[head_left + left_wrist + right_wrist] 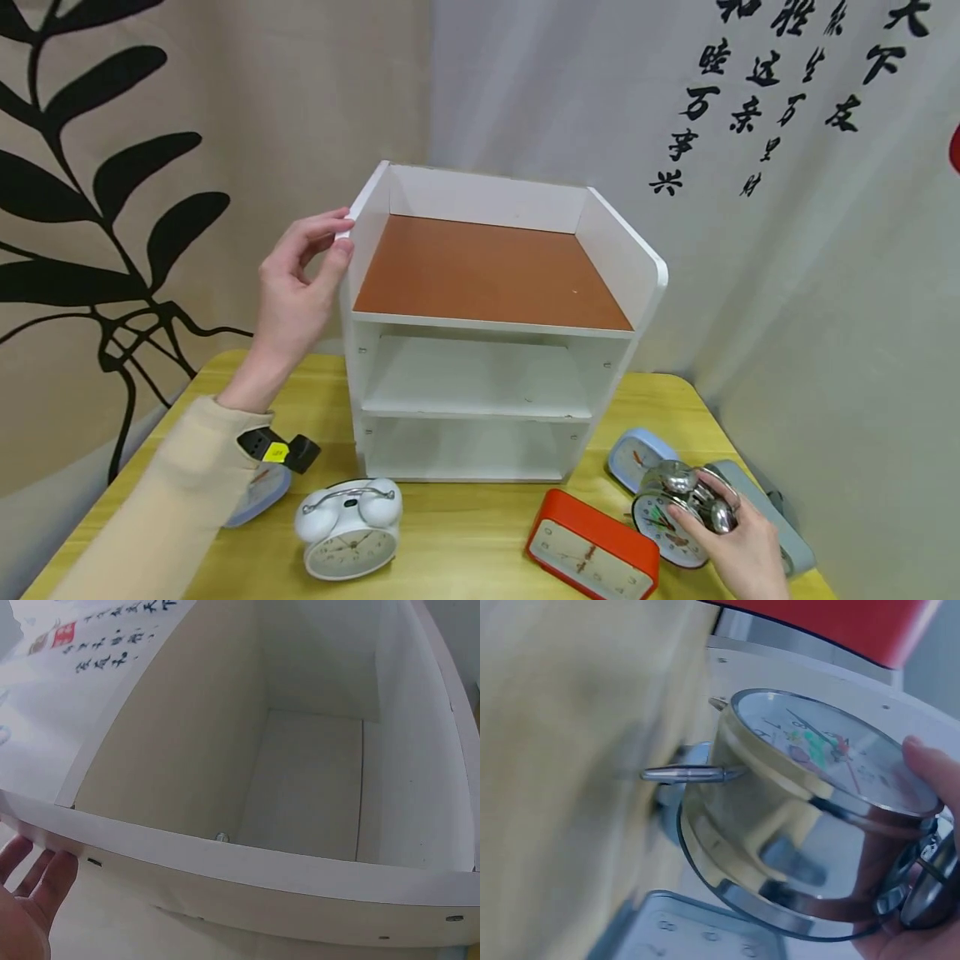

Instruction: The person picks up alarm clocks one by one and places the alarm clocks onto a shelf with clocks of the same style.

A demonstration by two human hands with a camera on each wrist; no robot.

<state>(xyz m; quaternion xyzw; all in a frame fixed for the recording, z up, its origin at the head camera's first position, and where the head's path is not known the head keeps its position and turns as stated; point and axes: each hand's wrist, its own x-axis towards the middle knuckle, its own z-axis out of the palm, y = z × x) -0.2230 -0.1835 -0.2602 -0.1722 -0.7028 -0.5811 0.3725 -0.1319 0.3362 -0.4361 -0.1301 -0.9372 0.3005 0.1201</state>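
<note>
A small white shelf unit (480, 375) with a brown top panel (487, 267) stands on the yellow table. My left hand (300, 283) touches the upper edge of its left side with fingers and thumb; in the left wrist view the fingers (52, 885) lie against the white panel. My right hand (738, 542) grips a silver twin-bell alarm clock (671, 521) at the front right. The right wrist view shows this clock (802, 817) tilted, its metal foot sticking out and clear of the tabletop, with the thumb at the dial's rim.
Beside the silver clock lies a red rectangular clock (592, 546). A white twin-bell clock (351, 529) stands at front left. Two light-blue clocks (641, 457) (258, 496) and a grey-green clock (765, 508) are also on the table (450, 533). Curtains hang behind.
</note>
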